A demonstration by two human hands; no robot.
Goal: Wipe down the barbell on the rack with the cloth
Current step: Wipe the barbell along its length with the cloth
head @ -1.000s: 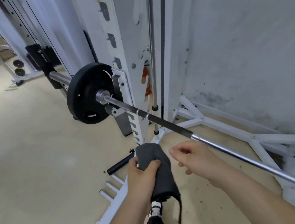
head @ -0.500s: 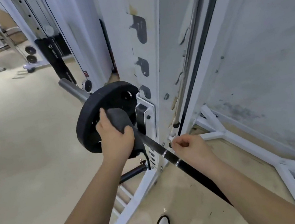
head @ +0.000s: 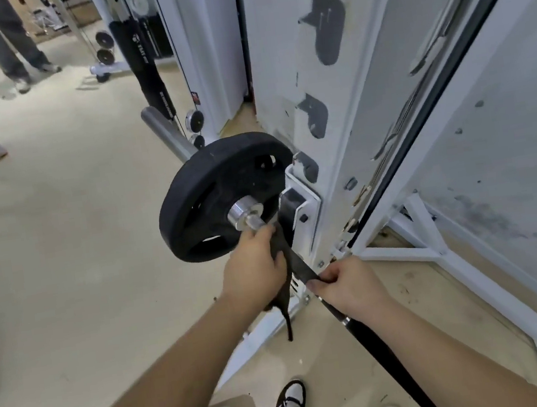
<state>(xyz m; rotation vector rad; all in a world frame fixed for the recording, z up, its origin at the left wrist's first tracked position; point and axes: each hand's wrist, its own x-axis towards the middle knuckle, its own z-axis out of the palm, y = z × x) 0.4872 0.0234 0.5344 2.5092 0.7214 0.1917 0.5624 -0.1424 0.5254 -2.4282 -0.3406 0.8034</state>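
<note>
The barbell (head: 380, 343) runs from lower right up to a black weight plate (head: 213, 190) and its steel collar (head: 244, 215), resting on the white rack's hook (head: 301, 202). My left hand (head: 255, 267) is closed around a dark grey cloth (head: 285, 270) wrapped on the bar just below the collar; a tail of cloth hangs down. My right hand (head: 347, 282) pinches the cloth's lower end against the bar, a little further down the shaft.
The white rack upright (head: 320, 92) and its floor braces (head: 432, 249) stand close on the right. The barbell's sleeve end (head: 164, 131) sticks out to the left. Two people's legs (head: 10, 43) stand on the beige floor at top left. My shoes (head: 290, 402) are below.
My left hand with the cloth has slid down the bar from the plate's hub, uncovering the steel collar. My right hand now grips the cloth's end on the bar.
</note>
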